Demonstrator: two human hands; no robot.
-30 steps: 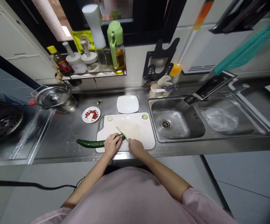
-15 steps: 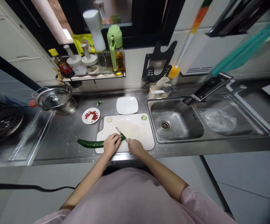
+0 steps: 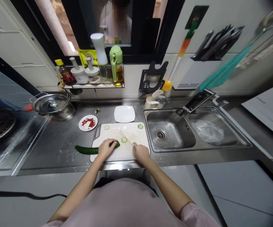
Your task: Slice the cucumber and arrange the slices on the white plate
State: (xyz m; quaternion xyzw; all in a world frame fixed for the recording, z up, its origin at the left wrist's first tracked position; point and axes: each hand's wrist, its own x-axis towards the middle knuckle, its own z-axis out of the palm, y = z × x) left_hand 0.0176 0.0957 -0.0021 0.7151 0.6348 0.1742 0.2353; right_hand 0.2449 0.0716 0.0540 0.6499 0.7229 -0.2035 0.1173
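Observation:
My left hand [image 3: 106, 148] is closed over a long dark green cucumber [image 3: 85, 150], near its cut right end. The cucumber lies partly on the white cutting board [image 3: 117, 156] and sticks out past its left edge. In my right hand [image 3: 141, 153] is a knife [image 3: 127, 137], gripped by its handle, its blade slanting up and left over the board. A fresh round cucumber slice [image 3: 124, 139] lies flat just left of the blade, apart from the cucumber. Another slice [image 3: 106, 127] rests at the board's upper left, and a pale green piece [image 3: 140, 126] at its upper right.
Behind the board stands a white square plate [image 3: 124, 114]. To the left are a round plate [image 3: 80, 125] with red chopped bits, green scraps [image 3: 97, 111] and a lidded steel pot [image 3: 64, 113]. A double sink [image 3: 174, 129] borders the board's right; bottles [image 3: 118, 74] fill a wall rack.
The knife has moved right, away from the cucumber, leaving a cut slice lying on the board. My left hand still holds the cucumber. The whole view has shifted somewhat.

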